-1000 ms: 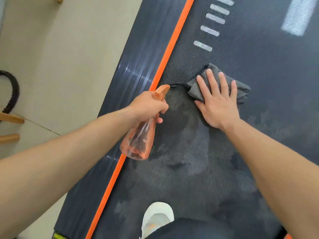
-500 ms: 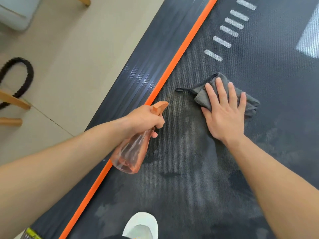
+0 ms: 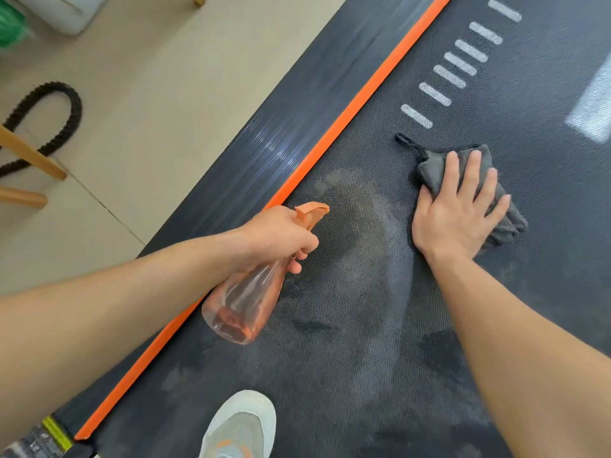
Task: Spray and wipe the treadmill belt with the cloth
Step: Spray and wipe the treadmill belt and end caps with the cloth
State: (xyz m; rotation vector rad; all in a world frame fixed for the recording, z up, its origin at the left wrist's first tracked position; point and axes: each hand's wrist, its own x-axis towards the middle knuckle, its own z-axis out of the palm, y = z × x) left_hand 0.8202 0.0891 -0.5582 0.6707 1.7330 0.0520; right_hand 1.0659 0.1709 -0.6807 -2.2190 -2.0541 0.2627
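Change: The cloth (image 3: 431, 168) and the right hand (image 3: 459, 213) on it now lie well apart from the fingers (image 3: 294, 268) of the left hand (image 3: 277, 236). A second ago the cloth's corner sat just beside the nozzle those fingers hold. A pale, hazy patch shows on the treadmill belt (image 3: 363, 342) between the two hands.
Meaning: In my judgement the wipe stroke is travelling across the belt, away from the orange strip (image 3: 363, 94). The hazy patch nearest the left fingers looks not yet wiped.
Right fingers: Straight and spread, pressing flat on the cloth, not curled round it. The cloth is bunched beneath and beyond the fingertips, lying on the belt.
Left fingers: Clenched round the neck of the spray bottle (image 3: 244, 305). Whether the trigger is squeezed cannot be told.
Cloth axis: Its long axis runs slantwise, from the hanging loop beyond the index finger to the folded bulk past the little finger. The loop points toward the white dashes (image 3: 459, 64).
Bottle axis: Tilted. The nozzle points ahead of the left fingers toward the hazy patch, and the base hangs behind them toward the shoe (image 3: 241, 424).
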